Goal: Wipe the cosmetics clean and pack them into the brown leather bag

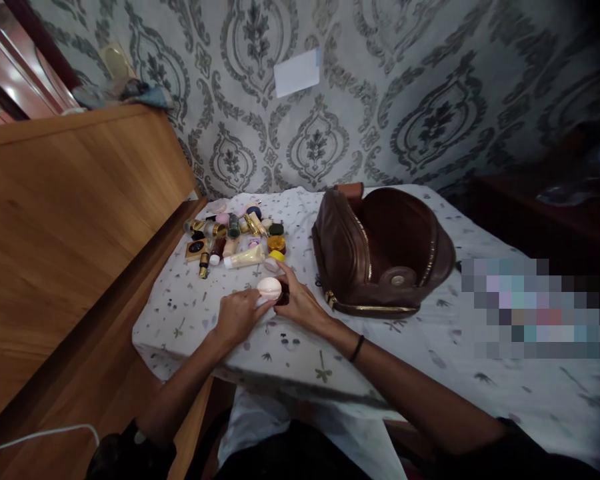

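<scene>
Near the front of the table, a small round pale pink cosmetic container (269,288) is between my two hands. My left hand (237,315) grips it from the left, fingers curled, thumb along its lower edge. From the right, my right hand (300,303) closes around its side, with a black band on the wrist. A dark part shows beside the container under my right fingers; I cannot tell what it is. Just beyond lie a yellow-lidded jar (275,260), a cream squeeze tube (245,257) with a white cap, and an amber jar (277,244).
Several bottles, jars and a gold-black box (197,249) cluster at the back left. A brown leather bag (343,253) stands unzipped at the right. A wooden panel (90,180) borders the left side. Patterned white cloth covers the table (180,327); a blurred patch lies far right.
</scene>
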`<state>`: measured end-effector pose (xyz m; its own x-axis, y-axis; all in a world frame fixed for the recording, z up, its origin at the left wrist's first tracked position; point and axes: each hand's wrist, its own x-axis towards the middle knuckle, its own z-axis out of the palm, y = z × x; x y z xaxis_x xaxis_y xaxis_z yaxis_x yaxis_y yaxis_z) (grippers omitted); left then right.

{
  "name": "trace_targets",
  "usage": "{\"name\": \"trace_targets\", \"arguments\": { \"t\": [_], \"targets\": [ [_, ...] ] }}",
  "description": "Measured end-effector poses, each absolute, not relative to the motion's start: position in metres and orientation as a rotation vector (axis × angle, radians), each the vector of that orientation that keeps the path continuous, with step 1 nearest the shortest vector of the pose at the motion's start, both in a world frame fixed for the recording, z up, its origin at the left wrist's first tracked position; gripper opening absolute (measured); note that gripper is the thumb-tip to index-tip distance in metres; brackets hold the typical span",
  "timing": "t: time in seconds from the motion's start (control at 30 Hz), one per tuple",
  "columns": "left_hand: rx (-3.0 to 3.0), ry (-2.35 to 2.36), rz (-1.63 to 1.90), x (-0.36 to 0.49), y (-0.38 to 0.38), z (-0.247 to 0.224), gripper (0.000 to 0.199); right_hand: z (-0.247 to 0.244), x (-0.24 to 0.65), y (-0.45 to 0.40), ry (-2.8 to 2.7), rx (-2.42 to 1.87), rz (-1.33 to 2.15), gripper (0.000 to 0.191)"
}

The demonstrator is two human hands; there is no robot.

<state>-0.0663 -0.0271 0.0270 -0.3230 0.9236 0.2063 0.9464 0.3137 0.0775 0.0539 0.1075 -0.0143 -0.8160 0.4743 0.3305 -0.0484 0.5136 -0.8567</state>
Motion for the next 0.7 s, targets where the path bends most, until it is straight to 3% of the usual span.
{"name": "trace_targets", "arguments": {
  "t": [0.1, 0.23, 0.37, 0.5, 0.7],
  "targets": [
    [-1.893, -2.386, -0.634, -0.074, -0.036, 0.027, 0.027, -0.012, 0.054, 0.105, -2.197, -0.357, 1.279, 0.102],
    [-1.686, -2.43, -1.067, -0.089, -0.04, 0.036, 0.029, -0.013, 0.055, 0.103, -2.176, -0.361, 1.287, 0.098],
    [-1.61, -2.4, -1.369, -0.097, -0.03, 0.043, 0.021, -0.018, 0.054, 0.105, -2.171, -0.312, 1.204, 0.085],
    [-1.782, -2.348, -1.422, -0.09, -0.018, 0.039, 0.026, -0.024, 0.052, 0.108, -2.208, -0.223, 1.014, 0.064],
    [-2.183, -2.28, -1.15, -0.074, -0.017, 0.037, 0.049, -0.03, 0.052, 0.11, -2.214, -0.172, 0.934, 0.06]
  ]
}}
